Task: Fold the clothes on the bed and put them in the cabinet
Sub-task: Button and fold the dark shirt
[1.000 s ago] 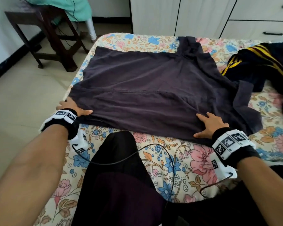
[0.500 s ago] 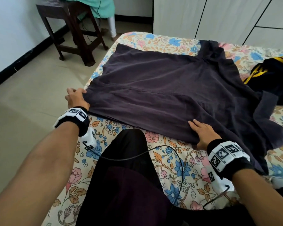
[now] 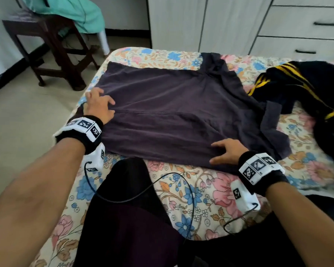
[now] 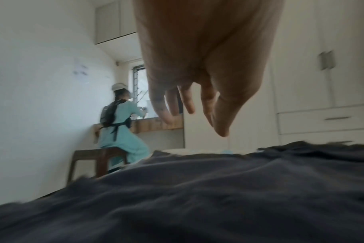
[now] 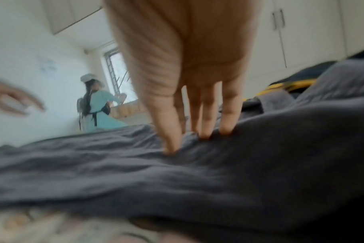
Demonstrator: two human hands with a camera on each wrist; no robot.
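Note:
A dark purple T-shirt (image 3: 172, 105) lies spread flat on the floral bed (image 3: 191, 191), its collar toward the right. My left hand (image 3: 99, 105) is over the shirt's left edge with its fingers spread. In the left wrist view, that hand (image 4: 189, 105) hangs relaxed just above the cloth (image 4: 197, 197) and holds nothing. My right hand (image 3: 225, 153) rests on the near hem. In the right wrist view, its straight fingertips (image 5: 206, 133) press into the fabric (image 5: 177, 180).
A black garment with yellow stripes (image 3: 301, 83) lies on the bed to the right. The white cabinet (image 3: 201, 22) and its drawers (image 3: 307, 24) stand beyond the bed. At the far left are a dark wooden stool (image 3: 46, 45) and a seated person in teal (image 4: 119, 128).
My left hand has moved from the shirt's near left corner farther along its left edge and onto the cloth. My right hand has stayed on the near hem.

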